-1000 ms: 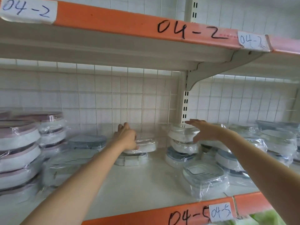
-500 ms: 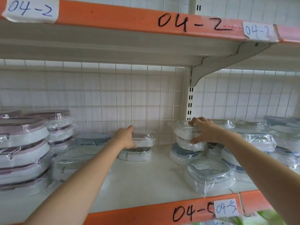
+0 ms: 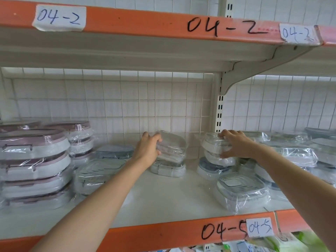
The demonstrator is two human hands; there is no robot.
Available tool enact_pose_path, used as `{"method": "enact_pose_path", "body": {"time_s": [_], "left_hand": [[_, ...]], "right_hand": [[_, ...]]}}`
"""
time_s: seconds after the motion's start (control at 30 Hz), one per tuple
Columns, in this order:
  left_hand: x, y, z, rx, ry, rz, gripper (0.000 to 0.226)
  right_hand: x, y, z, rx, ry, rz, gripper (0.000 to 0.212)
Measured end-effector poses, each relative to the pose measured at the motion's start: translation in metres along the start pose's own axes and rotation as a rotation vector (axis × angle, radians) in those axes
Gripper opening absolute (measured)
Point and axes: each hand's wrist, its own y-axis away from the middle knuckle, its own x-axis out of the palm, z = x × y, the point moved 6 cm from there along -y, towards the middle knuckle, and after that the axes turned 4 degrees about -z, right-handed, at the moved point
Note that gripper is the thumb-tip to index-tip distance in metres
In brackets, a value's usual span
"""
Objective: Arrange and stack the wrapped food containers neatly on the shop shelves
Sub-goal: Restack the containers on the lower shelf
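On the white shelf (image 3: 163, 193), my left hand (image 3: 148, 149) grips a small clear-wrapped container (image 3: 172, 146) by its left edge and holds it tilted above a second small container (image 3: 168, 169) that lies flat. To the right, my right hand (image 3: 234, 144) grips the top wrapped white container (image 3: 212, 142) of a short stack (image 3: 212, 160), fingers over its lid and thumb under its side. The stack's lowest container has a blue-grey lid.
Tall stacks of pink-lidded containers (image 3: 34, 166) fill the left end. Grey-lidded containers (image 3: 112, 151) sit beside them. A square clear container (image 3: 241, 190) lies near the front edge, more wrapped containers (image 3: 294, 151) at right. An upper shelf (image 3: 163, 51) hangs overhead; a wire grid backs the shelf.
My left hand has lifted and tipped the small container up off the one beneath it. My right hand has closed more firmly round the stack's top container.
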Motion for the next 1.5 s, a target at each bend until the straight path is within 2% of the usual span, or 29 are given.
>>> {"method": "enact_pose_path", "body": {"time_s": [0.2, 0.43, 0.53, 0.67, 0.87, 0.97, 1.07, 1.2, 1.3, 1.37, 1.5], "left_hand": [[-0.006, 0.008, -0.006, -0.006, -0.001, 0.034, 0.040], [-0.029, 0.045, -0.028, -0.018, -0.023, 0.209, 0.027], [-0.036, 0.067, -0.038, 0.055, -0.078, 0.193, 0.011], [-0.039, 0.088, -0.036, 0.076, -0.127, 0.225, 0.033], [-0.058, 0.107, -0.021, 0.113, -0.097, 0.211, 0.039], [-0.063, 0.116, -0.016, 0.124, -0.134, 0.268, 0.036], [-0.062, 0.119, -0.016, 0.150, -0.192, 0.337, 0.026], [-0.062, 0.115, -0.016, 0.127, -0.181, 0.412, 0.023], [-0.066, 0.108, -0.017, 0.131, -0.189, 0.415, 0.013], [-0.067, 0.105, -0.019, 0.133, -0.176, 0.426, 0.016], [-0.065, 0.096, -0.025, 0.122, -0.127, 0.421, 0.022]], "right_hand": [[0.000, 0.004, 0.004, 0.003, 0.025, -0.013, 0.086], [-0.007, 0.009, 0.010, 0.022, 0.017, -0.069, 0.081], [-0.011, 0.010, 0.022, 0.014, 0.015, -0.116, 0.074], [-0.015, 0.007, 0.048, -0.049, 0.039, -0.127, 0.069], [-0.017, 0.002, 0.083, -0.126, 0.072, -0.173, 0.065], [-0.013, -0.002, 0.106, -0.179, 0.106, -0.202, 0.065], [0.007, -0.006, 0.133, -0.193, 0.126, -0.167, 0.067], [0.047, -0.013, 0.158, -0.166, 0.126, -0.080, 0.062], [0.055, -0.019, 0.161, -0.185, 0.011, 0.001, 0.066], [0.052, -0.021, 0.155, -0.194, -0.047, 0.042, 0.071], [0.063, -0.019, 0.135, -0.084, -0.058, 0.142, 0.085]]}}
